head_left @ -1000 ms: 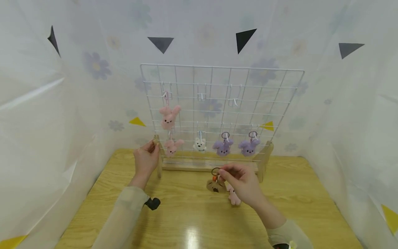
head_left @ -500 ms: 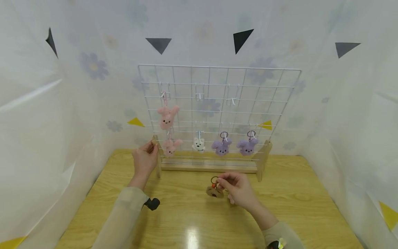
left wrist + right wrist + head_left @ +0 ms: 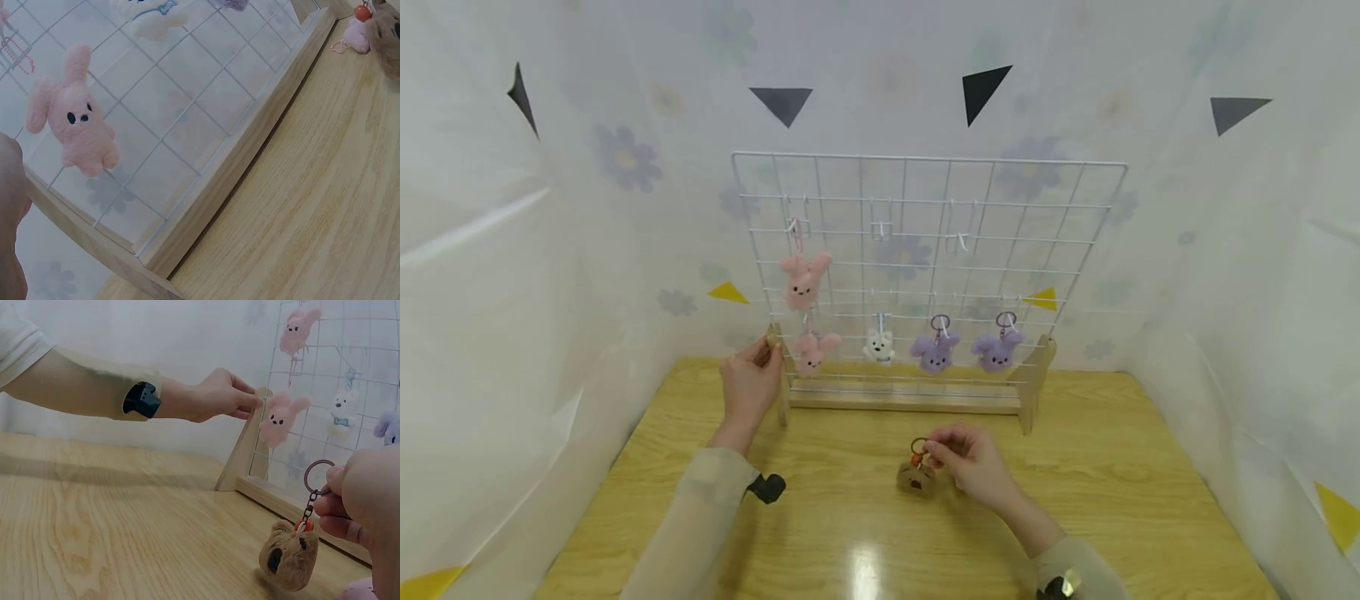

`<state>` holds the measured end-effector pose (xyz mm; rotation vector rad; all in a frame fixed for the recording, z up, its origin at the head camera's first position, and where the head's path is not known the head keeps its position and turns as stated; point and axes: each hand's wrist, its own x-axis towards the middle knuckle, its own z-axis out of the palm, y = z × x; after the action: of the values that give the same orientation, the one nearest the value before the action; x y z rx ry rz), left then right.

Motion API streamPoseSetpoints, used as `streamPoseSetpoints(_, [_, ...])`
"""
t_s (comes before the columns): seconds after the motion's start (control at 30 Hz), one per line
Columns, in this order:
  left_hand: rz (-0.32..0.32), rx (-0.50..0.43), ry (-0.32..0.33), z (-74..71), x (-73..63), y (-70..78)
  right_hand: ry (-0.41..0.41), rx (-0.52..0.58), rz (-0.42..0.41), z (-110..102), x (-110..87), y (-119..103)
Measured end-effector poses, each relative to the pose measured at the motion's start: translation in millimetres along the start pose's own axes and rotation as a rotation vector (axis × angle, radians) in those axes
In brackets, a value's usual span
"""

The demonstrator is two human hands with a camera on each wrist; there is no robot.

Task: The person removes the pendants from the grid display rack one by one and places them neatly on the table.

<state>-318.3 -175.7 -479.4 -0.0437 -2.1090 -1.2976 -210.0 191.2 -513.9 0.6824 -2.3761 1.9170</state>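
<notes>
In the head view my left hand (image 3: pixel 751 385) pinches the top of the wooden upright (image 3: pixel 779 375) at the left end of a white wire grid rack (image 3: pixel 906 267). My right hand (image 3: pixel 976 463) pinches the metal ring of a brown plush keychain (image 3: pixel 916 477). In the right wrist view the chain hangs from that ring (image 3: pixel 319 477) to an orange bead and the brown plush head (image 3: pixel 289 556), low over the table. A pink plush (image 3: pixel 357 34) lies on the table beside the brown one in the left wrist view; from the head view my right hand hides it.
On the rack hang two pink plush rabbits (image 3: pixel 805 283), a small white plush (image 3: pixel 879 346) and two purple plushes (image 3: pixel 936 353). Two upper hooks (image 3: pixel 958 242) are bare. The wooden table (image 3: pixel 820 500) is bordered by patterned plastic sheeting.
My right hand has come down and nearer to me, carrying the brown plush keychain lower over the table. It now covers the pink plush. The left hand keeps its hold on the upright.
</notes>
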Motion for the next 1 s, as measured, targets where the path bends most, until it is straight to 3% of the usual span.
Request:
streamPoseSetpoints(0.33, [0.006,0.025,0.006,0.4,0.6,-3.2,0.015,-0.104,0.115,-4,15.5,19])
streamPoseSetpoints(0.67, [0.030,0.006,0.013,1.3,0.7,-3.7,-0.017,-0.199,0.077,-11,34.6,33])
streamPoseSetpoints(1.0, [0.030,-0.005,0.022,2.2,1.9,-4.0,-0.026,-0.335,0.112,-12,47.7,48])
